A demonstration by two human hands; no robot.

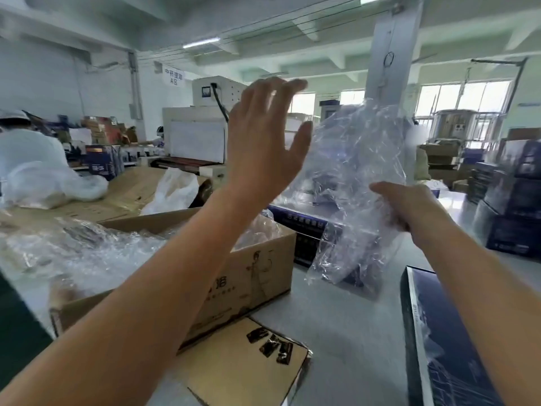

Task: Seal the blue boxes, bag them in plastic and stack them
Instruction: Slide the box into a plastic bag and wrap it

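Note:
A crumpled clear plastic bag [355, 183] hangs in the air above the table, and my right hand [407, 206] grips its right edge. My left hand [263, 142] is raised just left of the bag with fingers spread and straight, its thumb near the plastic. A dark blue box [439, 341] lies flat on the table at the lower right, under my right forearm. Another blue box [304, 227] sits behind the bag, partly hidden by it.
An open cardboard carton [248, 276] full of clear plastic bags stands at my left, with a flat cardboard piece [246, 364] in front. Stacked blue boxes [509, 206] rise at the right. A person in white [26, 153] works at the far left near a shrink-wrap machine [199, 136].

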